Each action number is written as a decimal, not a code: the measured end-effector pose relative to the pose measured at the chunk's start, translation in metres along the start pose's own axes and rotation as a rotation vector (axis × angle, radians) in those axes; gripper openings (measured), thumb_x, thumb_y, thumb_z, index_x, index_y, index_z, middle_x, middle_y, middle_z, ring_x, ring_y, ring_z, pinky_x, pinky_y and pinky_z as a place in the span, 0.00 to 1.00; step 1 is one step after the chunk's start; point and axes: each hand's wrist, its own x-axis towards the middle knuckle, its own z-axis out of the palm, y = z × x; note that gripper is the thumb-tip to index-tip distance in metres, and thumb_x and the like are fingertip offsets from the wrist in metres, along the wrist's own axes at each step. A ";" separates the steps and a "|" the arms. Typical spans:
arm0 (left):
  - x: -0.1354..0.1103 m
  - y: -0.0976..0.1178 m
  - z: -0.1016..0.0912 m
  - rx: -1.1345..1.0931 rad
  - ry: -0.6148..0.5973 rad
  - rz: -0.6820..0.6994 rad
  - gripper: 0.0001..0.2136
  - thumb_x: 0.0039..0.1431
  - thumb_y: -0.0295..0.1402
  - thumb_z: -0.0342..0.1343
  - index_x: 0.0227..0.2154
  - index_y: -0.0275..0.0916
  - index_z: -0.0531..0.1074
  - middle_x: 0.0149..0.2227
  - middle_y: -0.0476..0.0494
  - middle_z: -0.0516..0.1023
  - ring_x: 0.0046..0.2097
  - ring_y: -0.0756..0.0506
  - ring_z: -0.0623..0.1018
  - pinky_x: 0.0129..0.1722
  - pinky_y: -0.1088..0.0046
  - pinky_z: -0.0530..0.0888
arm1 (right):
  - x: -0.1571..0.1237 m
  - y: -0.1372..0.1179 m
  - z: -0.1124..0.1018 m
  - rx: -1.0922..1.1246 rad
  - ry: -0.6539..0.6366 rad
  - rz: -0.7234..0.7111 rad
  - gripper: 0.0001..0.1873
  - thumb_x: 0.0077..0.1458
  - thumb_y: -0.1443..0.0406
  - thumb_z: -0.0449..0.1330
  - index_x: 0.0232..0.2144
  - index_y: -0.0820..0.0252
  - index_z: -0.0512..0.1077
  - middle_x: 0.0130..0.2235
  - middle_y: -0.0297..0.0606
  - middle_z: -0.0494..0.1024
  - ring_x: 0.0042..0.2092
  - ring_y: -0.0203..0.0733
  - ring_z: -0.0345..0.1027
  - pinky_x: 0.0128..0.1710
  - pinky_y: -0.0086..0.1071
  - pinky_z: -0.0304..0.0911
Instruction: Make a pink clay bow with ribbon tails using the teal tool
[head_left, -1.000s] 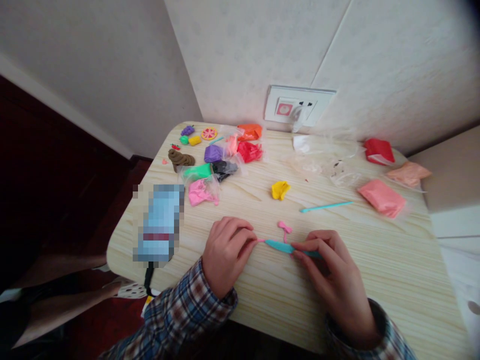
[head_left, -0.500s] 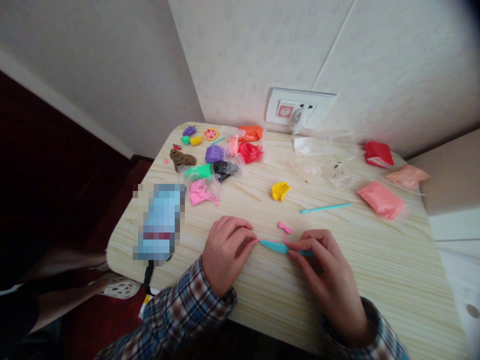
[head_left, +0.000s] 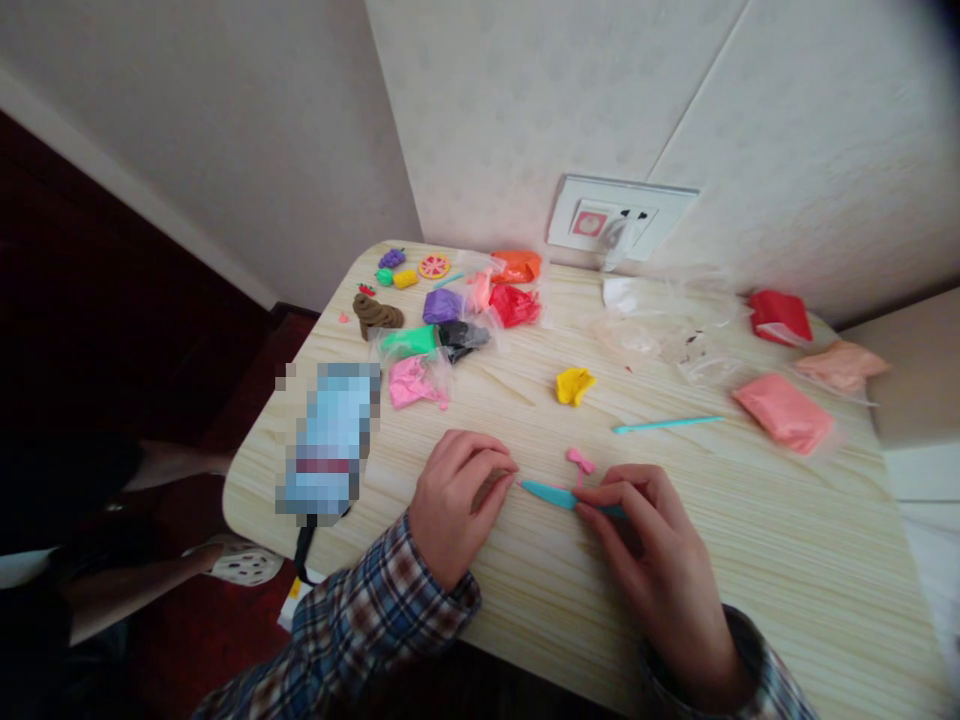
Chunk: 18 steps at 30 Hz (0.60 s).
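My right hand (head_left: 656, 560) pinches a light-blue plastic clay knife (head_left: 551, 495) between thumb and fingers, its blade lying low over the table and pointing left. Along the blade's far edge runs a thin strip of pink clay, mostly hidden by the knife. The fingertips of my left hand (head_left: 469, 500) are pinched together at the strip's left end, just off the knife tip. A small pink clay bow (head_left: 580, 460) lies just beyond the knife, with a short pink strand leading from it down toward the blade.
Beyond my hands lie a yellow clay lump (head_left: 574, 386) and a light-blue stick tool (head_left: 667, 425). Bagged clay, such as a salmon pack (head_left: 784, 412), sits right and back left. Small clay fruits and a brown coil (head_left: 377, 316) stand far left, near a blurred phone (head_left: 330, 435).
The view has swung slightly left, so the table things sit further right. The left fingertips have shifted slightly relative to the strip's end; the knife stays in nearly the same place.
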 end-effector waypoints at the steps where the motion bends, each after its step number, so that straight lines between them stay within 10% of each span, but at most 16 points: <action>1: 0.000 0.000 0.000 0.000 0.001 0.002 0.04 0.56 0.24 0.55 0.31 0.38 0.73 0.35 0.45 0.74 0.40 0.46 0.72 0.41 0.67 0.71 | 0.000 0.000 0.000 -0.010 0.000 -0.007 0.03 0.56 0.67 0.54 0.33 0.55 0.68 0.37 0.38 0.67 0.39 0.40 0.65 0.36 0.34 0.65; 18: 0.001 -0.002 0.002 0.017 -0.034 0.005 0.05 0.55 0.22 0.54 0.31 0.37 0.73 0.35 0.44 0.75 0.40 0.45 0.72 0.41 0.67 0.71 | 0.001 -0.001 0.001 0.103 -0.021 0.048 0.04 0.56 0.68 0.55 0.34 0.55 0.69 0.38 0.37 0.66 0.41 0.40 0.63 0.37 0.34 0.65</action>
